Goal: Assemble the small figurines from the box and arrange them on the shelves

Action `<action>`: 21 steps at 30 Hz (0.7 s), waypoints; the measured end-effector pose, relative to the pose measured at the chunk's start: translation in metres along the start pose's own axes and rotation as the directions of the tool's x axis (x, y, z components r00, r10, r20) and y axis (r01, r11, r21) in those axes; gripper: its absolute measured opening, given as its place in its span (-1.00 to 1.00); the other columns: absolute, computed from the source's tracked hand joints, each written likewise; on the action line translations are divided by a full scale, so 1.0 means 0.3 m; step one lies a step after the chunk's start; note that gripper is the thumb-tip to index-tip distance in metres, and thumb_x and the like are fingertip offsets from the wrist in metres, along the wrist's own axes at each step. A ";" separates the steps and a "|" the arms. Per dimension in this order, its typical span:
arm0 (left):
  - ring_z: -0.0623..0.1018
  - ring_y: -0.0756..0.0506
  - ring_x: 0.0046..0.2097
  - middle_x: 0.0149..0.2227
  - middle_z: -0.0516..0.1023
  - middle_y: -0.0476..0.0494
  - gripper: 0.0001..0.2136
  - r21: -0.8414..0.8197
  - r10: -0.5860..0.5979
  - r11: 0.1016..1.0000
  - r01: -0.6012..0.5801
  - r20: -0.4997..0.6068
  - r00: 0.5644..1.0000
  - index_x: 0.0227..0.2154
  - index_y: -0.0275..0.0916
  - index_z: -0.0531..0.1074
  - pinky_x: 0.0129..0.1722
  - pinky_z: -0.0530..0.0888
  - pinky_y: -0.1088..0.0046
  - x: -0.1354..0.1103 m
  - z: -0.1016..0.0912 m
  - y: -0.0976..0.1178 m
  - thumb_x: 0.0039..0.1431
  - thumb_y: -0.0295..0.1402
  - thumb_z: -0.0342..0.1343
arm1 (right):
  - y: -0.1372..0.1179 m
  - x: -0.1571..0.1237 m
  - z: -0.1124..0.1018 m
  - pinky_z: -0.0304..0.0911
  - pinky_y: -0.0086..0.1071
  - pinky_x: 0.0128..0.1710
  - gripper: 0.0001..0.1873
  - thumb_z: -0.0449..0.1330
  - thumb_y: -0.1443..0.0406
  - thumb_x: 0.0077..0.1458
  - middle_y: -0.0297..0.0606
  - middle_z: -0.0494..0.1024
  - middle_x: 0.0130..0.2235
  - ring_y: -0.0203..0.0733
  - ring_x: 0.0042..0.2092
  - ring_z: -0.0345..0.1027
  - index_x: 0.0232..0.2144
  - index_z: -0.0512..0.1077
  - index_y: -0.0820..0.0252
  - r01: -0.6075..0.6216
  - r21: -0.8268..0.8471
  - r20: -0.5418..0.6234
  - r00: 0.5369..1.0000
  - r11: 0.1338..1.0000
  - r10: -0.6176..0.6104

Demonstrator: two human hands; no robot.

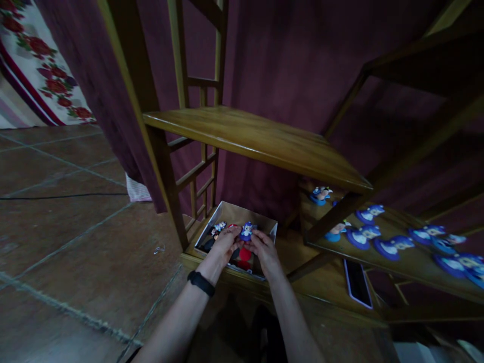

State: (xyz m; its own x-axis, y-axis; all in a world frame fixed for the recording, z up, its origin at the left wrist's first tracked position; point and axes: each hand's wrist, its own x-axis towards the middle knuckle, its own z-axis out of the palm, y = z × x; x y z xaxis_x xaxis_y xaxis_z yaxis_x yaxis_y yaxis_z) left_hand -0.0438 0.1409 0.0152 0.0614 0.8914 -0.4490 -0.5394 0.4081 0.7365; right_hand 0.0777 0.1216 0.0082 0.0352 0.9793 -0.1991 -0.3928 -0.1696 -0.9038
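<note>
Between both hands I hold a small blue-and-white figurine (246,231) over an open cardboard box (260,214). My left hand (227,242), with a black band on its wrist, pinches the figurine's left side. My right hand (265,248) grips it from the right. Inside the box lie other figurines (218,229), some black and white, and red round pieces (245,254). My hands cover part of the box's contents.
The box sits on the low wooden shelf (298,252); a higher shelf board (245,132) juts out above it. Several blue-based figurines (363,236) stand on the shelf at right. A phone (357,283) lies below them. A wooden post (151,126) rises at left.
</note>
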 end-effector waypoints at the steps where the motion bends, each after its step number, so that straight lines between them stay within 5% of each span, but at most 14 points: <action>1: 0.45 0.07 -0.48 -0.49 0.50 -0.07 -0.94 0.011 0.022 1.000 -0.023 0.041 0.999 -0.45 -0.31 0.45 -0.46 0.41 0.57 -0.004 -0.001 0.002 -0.03 -0.43 0.17 | -0.003 -0.002 0.001 0.38 -0.28 -0.27 -0.58 0.34 0.13 -0.28 -0.28 0.54 -0.38 -0.25 -0.38 0.42 -0.33 0.46 0.21 0.004 0.017 -0.006 1.000 1.000 -0.004; 7: 0.50 -0.02 -0.34 -0.37 0.55 -0.14 -0.70 0.150 0.143 0.969 -0.198 0.314 0.939 -0.32 -0.34 0.51 -0.27 0.42 0.47 -0.055 -0.009 -0.008 -0.21 -0.40 0.30 | -0.015 -0.036 -0.005 0.36 -0.33 -0.32 -0.56 0.36 0.14 -0.31 -0.33 0.55 -0.33 -0.26 -0.39 0.42 -0.31 0.46 0.16 0.043 -0.014 0.015 0.999 0.999 -0.043; 15: 0.52 -0.06 -0.33 -0.33 0.57 -0.17 -0.63 0.233 0.107 0.949 -0.213 0.398 0.911 -0.26 -0.34 0.52 -0.23 0.40 0.43 -0.177 -0.002 -0.042 -0.22 -0.33 0.31 | 0.003 -0.160 -0.066 0.31 -0.38 -0.43 -0.52 0.32 0.06 -0.28 -0.33 0.53 -0.37 -0.27 -0.44 0.37 -0.27 0.44 0.13 0.072 -0.078 0.011 0.997 0.994 -0.071; 21: 0.52 -0.09 -0.32 -0.36 0.58 -0.16 -0.66 0.349 0.081 0.903 -0.252 0.437 0.896 -0.33 -0.35 0.53 -0.23 0.39 0.42 -0.287 0.022 -0.141 -0.25 -0.31 0.32 | 0.028 -0.333 -0.163 0.31 -0.38 -0.37 -0.58 0.34 0.08 -0.27 -0.31 0.53 -0.37 -0.27 -0.40 0.37 -0.31 0.47 0.14 0.095 -0.015 -0.025 0.995 0.995 -0.096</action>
State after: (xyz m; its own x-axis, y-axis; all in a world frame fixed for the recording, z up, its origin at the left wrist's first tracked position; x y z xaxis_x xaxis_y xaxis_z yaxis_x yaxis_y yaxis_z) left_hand -0.0207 0.0481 0.0260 0.3785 0.9177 -0.1210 -0.2097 0.2123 0.9544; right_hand 0.1159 0.0169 0.0019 0.0960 0.9880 -0.1213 -0.3740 -0.0771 -0.9242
